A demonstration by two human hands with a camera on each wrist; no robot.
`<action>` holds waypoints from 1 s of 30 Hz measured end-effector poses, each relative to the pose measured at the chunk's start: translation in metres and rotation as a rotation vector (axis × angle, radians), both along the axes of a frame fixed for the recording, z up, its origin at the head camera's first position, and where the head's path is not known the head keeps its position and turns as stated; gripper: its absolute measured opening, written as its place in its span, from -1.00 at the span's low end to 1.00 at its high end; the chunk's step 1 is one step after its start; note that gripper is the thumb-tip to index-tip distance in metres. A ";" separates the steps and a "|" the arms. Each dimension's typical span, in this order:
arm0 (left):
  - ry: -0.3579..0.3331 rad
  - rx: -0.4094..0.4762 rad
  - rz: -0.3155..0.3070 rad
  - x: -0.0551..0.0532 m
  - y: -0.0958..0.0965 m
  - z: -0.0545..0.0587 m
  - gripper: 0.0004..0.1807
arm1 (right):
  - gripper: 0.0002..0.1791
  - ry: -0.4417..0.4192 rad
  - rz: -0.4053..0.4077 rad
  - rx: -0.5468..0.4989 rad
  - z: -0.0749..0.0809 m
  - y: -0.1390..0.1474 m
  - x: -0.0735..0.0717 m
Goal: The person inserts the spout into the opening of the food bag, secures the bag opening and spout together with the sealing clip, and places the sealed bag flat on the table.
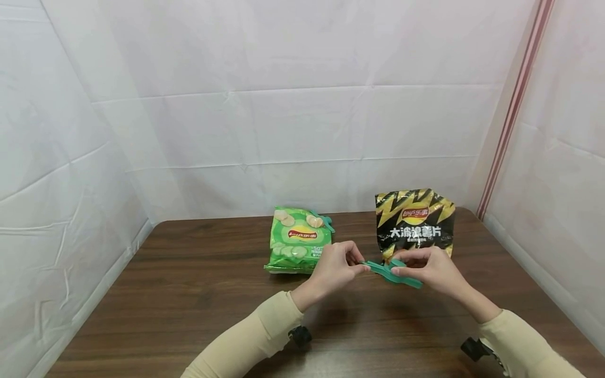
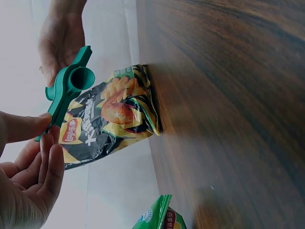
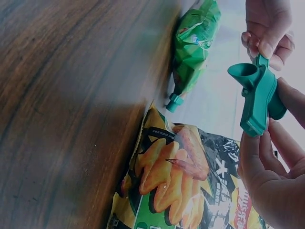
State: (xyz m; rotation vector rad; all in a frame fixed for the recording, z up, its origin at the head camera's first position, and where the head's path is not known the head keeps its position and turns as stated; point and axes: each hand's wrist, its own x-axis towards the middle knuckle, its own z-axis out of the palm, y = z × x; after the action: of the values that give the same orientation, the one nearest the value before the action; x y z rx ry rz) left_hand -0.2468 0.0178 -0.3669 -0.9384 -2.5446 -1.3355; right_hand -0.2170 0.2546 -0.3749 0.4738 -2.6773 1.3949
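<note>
Between the two hands hangs a green bag clip (image 1: 399,277) with a round pouring spout (image 2: 82,78) on one side. My left hand (image 1: 332,266) pinches its narrow end between thumb and fingertips. At the clip's middle, my right hand (image 1: 434,266) grips with thumb and fingers, around the round cap (image 3: 276,106) opposite the spout. Behind the right hand stands a black and yellow potato chip bag (image 1: 416,223), its front turned toward me. A green potato chip bag (image 1: 295,247) lies beyond the left hand, with another green clip (image 1: 326,221) at its upper right corner.
Both bags rest on a dark brown wooden table (image 1: 203,299). White cloth walls (image 1: 283,105) enclose its back and sides, with a red striped band (image 1: 515,110) at the right corner. Small black devices (image 1: 300,335) sit at both wrists, below the cream sleeves.
</note>
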 end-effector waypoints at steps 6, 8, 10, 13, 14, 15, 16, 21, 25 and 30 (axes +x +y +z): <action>0.006 -0.032 -0.004 0.001 -0.003 -0.001 -0.83 | -0.71 -0.028 -0.013 -0.004 -0.004 -0.003 -0.002; 0.006 -0.044 -0.022 0.002 -0.003 -0.001 -0.82 | -0.70 -0.040 -0.015 -0.005 -0.006 -0.003 -0.003; 0.000 -0.049 -0.049 0.002 -0.004 0.000 -0.82 | -0.69 -0.052 -0.018 -0.009 -0.008 -0.004 -0.004; -0.014 -0.043 -0.093 0.002 -0.005 0.001 -0.83 | -0.68 -0.057 -0.024 -0.005 -0.011 -0.003 -0.006; -0.017 -0.038 -0.101 0.002 -0.006 0.001 -0.83 | -0.68 -0.058 -0.024 -0.005 -0.011 -0.004 -0.006; -0.021 -0.034 -0.108 0.002 -0.007 0.000 -0.84 | -0.68 -0.062 -0.021 -0.004 -0.012 -0.004 -0.006; -0.022 -0.032 -0.113 0.001 -0.007 0.000 -0.84 | -0.68 -0.060 -0.016 0.003 -0.012 -0.004 -0.006; -0.062 -0.022 -0.159 0.000 -0.010 -0.001 -0.84 | -0.69 -0.080 -0.008 0.043 -0.007 -0.009 -0.003; -0.097 -0.037 -0.196 -0.001 -0.011 0.000 -0.85 | -0.72 -0.095 -0.017 0.062 0.006 -0.016 0.005; -0.161 -0.084 -0.218 0.001 -0.012 0.002 -0.85 | -0.74 -0.100 -0.003 0.078 0.007 -0.022 0.010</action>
State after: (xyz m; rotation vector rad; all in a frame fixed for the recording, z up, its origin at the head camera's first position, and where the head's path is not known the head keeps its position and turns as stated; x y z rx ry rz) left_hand -0.2459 0.0055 -0.3653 -1.2008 -2.7012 -1.4238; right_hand -0.2071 0.2323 -0.3675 0.4170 -2.8187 1.3523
